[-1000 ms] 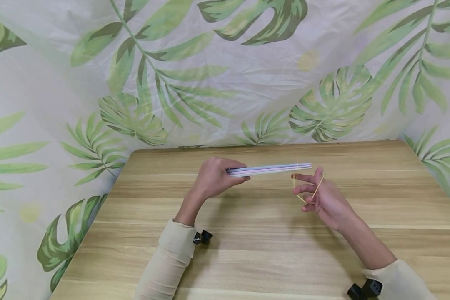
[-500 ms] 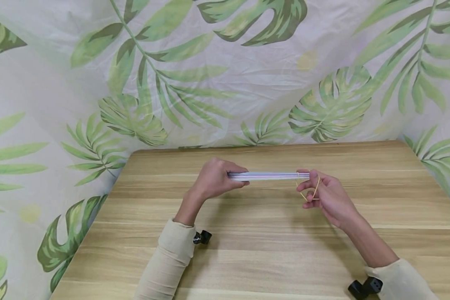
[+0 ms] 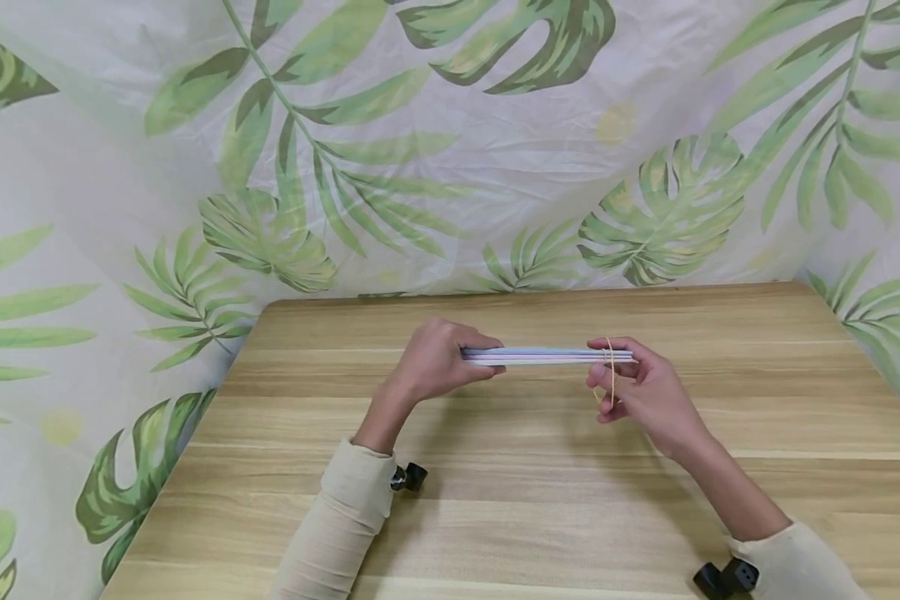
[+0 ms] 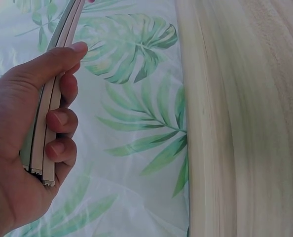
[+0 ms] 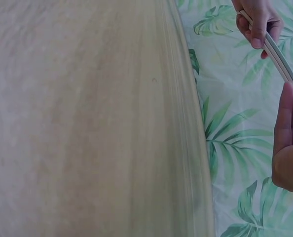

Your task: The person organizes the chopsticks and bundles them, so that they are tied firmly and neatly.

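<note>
Nearest: two cream sleeves (image 3: pixel 337 525) over a pale wooden surface (image 3: pixel 540 500), small black wrist-camera mounts (image 3: pixel 408 477) beside each cuff. Further in, left hand (image 3: pixel 431 362) with its grip closed on one end of a thin stack of pastel strips (image 3: pixel 547 356), thumb on top, fingers curled beneath; in the left wrist view, three flat layers (image 4: pixel 43 148) pressed edge to edge. Held level above the surface, not resting on it. At the other end, right hand (image 3: pixel 641 392) with its grip closed around the strips, a yellowish rubber band (image 3: pixel 611 371) looped over them and hanging toward the palm; whether wound once or twice, hard to tell. Probably light and fairly stiff along the length, though thin enough to flex or fan apart; smooth faces likely to slide against each other unless pinched flat. Best held near the ends, squeezing across the broad faces. The band stretchy, prone to snapping off. Beyond, a leaf-patterned cloth backdrop (image 3: pixel 450 142).
</note>
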Available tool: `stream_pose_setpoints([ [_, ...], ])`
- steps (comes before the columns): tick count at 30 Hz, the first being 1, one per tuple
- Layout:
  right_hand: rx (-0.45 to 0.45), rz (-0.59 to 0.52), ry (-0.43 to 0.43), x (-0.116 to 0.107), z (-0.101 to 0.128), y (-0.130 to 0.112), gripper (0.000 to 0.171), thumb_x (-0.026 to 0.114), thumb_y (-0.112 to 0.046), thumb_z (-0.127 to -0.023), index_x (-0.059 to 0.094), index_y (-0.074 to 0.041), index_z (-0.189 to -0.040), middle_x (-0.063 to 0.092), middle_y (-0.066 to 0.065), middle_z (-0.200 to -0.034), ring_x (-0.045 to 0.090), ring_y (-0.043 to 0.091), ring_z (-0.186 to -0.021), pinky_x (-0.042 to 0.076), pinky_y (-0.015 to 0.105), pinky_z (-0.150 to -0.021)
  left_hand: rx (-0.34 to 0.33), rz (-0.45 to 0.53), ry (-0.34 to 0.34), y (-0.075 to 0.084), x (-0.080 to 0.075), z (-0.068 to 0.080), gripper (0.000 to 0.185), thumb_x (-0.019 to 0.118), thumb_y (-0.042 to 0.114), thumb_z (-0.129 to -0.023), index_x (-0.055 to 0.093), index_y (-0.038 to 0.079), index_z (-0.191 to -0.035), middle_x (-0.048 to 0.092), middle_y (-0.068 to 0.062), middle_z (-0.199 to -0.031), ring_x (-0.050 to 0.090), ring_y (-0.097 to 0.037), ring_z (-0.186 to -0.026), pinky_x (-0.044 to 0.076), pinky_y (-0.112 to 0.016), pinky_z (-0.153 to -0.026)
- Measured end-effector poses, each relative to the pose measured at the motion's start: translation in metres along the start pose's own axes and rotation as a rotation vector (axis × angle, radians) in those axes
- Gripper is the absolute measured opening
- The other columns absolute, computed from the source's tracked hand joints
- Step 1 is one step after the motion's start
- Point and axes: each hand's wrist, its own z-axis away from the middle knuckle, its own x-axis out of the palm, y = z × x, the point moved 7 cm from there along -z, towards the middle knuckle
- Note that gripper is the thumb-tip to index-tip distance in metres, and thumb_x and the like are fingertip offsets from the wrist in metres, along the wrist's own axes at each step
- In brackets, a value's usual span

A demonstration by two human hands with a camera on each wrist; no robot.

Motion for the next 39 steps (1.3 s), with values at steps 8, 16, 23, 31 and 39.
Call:
stream_pose_setpoints([
  [8,-0.080,0.036,0.033,0.002,0.001,-0.003,0.031,0.078,-0.013,-0.099,0.059,-0.011,-0.124,0.069,-0.002,-0.091,0.069,0.011,-0.062,0.064,0.035,-0.065,-0.002,0.033,0.053,0.000,-0.004,0.002,0.022,0.091,0.031,-0.087,0.088,0.021,-0.106,0.084,0.005,-0.093,0.066,-0.001,-0.069,0.053,-0.025,-0.067],
  [16,-0.155,-0.030,0.073,0.004,0.004,-0.009,0.049,0.082,-0.003,-0.093,0.039,-0.015,-0.112,0.067,-0.005,-0.084,0.072,0.014,-0.061,0.060,0.029,-0.063,-0.031,0.126,0.103,-0.001,-0.008,0.002,0.021,0.092,0.030,-0.086,0.088,0.019,-0.104,0.083,0.005,-0.089,0.066,0.000,-0.067,0.054,-0.024,-0.066],
  [23,-0.252,0.007,0.113,0.003,0.009,-0.012,0.040,0.082,0.003,-0.091,0.050,-0.005,-0.115,0.065,-0.005,-0.090,0.074,0.009,-0.069,0.058,0.025,-0.063,-0.107,0.175,0.163,-0.009,-0.015,0.004,0.019,0.091,0.027,-0.088,0.088,0.019,-0.104,0.083,0.004,-0.091,0.067,-0.004,-0.069,0.053,-0.025,-0.065],
  [31,-0.372,0.209,0.068,0.010,0.014,-0.017,0.027,0.085,0.004,-0.087,0.069,0.000,-0.108,0.073,-0.010,-0.090,0.074,0.003,-0.077,0.058,0.022,-0.065,-0.160,0.137,0.177,-0.013,-0.018,0.005,0.021,0.090,0.030,-0.088,0.088,0.018,-0.105,0.085,0.000,-0.097,0.072,-0.006,-0.073,0.056,-0.027,-0.067],
  [39,-0.665,0.356,0.037,0.027,0.025,-0.032,0.033,0.087,0.011,-0.080,0.084,-0.004,-0.109,0.072,-0.001,-0.100,0.074,0.000,-0.085,0.058,0.018,-0.069,-0.220,0.121,0.160,-0.017,-0.017,0.005,0.021,0.092,0.033,-0.085,0.089,0.020,-0.102,0.084,0.002,-0.090,0.062,-0.006,-0.063,0.050,-0.027,-0.061],
])
